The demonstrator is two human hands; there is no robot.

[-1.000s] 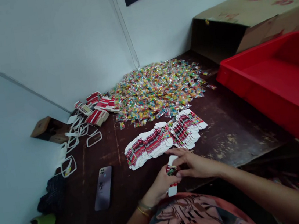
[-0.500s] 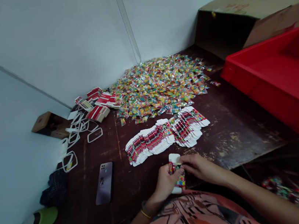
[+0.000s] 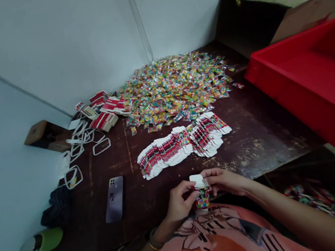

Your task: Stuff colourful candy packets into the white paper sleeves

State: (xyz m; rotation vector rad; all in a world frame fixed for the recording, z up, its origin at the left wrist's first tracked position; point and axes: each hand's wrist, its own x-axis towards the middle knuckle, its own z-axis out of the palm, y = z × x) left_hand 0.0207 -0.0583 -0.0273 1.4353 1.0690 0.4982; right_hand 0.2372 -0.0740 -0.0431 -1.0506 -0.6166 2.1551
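My left hand [image 3: 179, 200] and my right hand [image 3: 225, 180] both pinch a small candy packet with a white card top [image 3: 201, 191], held upright just above the near edge of the dark wooden table [image 3: 260, 145]. Beyond my hands lies a fanned row of finished carded packets [image 3: 183, 148]. Farther back spreads a big heap of colourful candy sachets [image 3: 175, 89].
A red plastic tray [image 3: 313, 80] fills the right side, with a cardboard box [image 3: 278, 6] behind it. On the left lie a phone [image 3: 114, 199], white plastic loops [image 3: 86, 147], stacks of red and white cards [image 3: 105, 111], a dark cloth [image 3: 56, 209] and a green cup [image 3: 39, 244].
The packet has turned from lying across my fingers to standing upright, its white card top now folded over. My hands drew slightly closer to my body.
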